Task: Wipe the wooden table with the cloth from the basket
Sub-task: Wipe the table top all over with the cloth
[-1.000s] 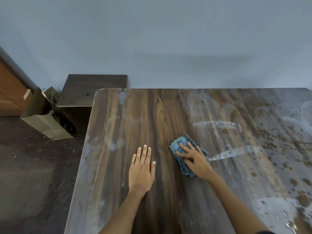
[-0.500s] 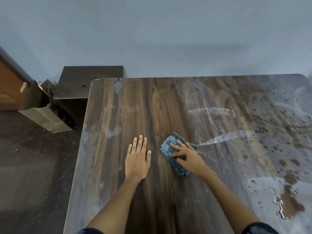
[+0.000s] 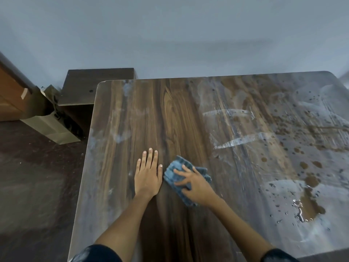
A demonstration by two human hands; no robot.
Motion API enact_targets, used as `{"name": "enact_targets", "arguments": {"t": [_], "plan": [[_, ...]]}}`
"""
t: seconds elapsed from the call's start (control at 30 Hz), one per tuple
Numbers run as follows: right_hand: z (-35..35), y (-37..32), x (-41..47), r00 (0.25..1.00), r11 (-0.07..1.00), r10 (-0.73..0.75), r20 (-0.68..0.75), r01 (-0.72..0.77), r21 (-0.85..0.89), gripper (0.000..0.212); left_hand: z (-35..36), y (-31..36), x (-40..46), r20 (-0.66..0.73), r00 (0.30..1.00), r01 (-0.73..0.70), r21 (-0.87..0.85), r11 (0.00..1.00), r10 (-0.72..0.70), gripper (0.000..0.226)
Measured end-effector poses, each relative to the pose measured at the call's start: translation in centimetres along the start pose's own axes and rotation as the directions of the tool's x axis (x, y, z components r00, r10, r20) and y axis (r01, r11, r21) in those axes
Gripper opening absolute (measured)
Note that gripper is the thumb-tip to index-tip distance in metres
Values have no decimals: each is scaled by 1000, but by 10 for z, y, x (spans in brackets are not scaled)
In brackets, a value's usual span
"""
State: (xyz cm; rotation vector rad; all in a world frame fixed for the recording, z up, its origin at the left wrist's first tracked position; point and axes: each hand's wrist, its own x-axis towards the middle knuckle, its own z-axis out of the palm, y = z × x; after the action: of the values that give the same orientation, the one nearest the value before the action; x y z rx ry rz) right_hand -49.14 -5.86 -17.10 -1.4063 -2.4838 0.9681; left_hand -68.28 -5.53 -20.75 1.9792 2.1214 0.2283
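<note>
Cloth (image 3: 186, 179) blue, crumpled, pressed flat under right hand (image 3: 196, 186) on table (image 3: 188, 114).

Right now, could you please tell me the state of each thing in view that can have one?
Left hand: open, flat on the table, fingers together.
Right hand: pressed onto the cloth, fingers spread.
Blue cloth: crumpled, lying on the table under the right hand.
Wooden table: left part mostly dry; right part wet, smeared and spotted brown.
Paper bag: on the floor, tipped over.
</note>
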Motion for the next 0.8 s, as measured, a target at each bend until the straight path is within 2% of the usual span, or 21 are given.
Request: {"name": "enact_targets", "arguments": {"t": [0.13,0.23,0.3,0.37,0.53,0.67,0.8], "plan": [[-3,25,-45,998,997,13,67,-19,76,33,0,2,-14,-5,1000,6,-9,1000,-6,62],[-21,47,-46,988,981,138,-70,-126,151,28,2,5,-28,-6,1000,21,-11,1000,-21,63],[-29,49,-34,956,966,233,-176,-207,156,26,2,7,-37,0,1000,19,-8,1000,-19,62],[-27,39,-18,943,959,272,-191,-250,131,29,2,7,-44,14,1000,14,6,1000,-14,62],[2,1,-14,995,997,81,-50,-82,-2,35,2,10,-55,9,1000,14,8,1000,-14,65],[25,-4,-53,999,997,-30,38,27,68,35,3,10,-64,-1,1000,0,6,1000,0,65],[17,19,-85,999,980,-3,41,-5,199,30,4,8,-71,1,1000,-9,-5,1000,9,64]]}}
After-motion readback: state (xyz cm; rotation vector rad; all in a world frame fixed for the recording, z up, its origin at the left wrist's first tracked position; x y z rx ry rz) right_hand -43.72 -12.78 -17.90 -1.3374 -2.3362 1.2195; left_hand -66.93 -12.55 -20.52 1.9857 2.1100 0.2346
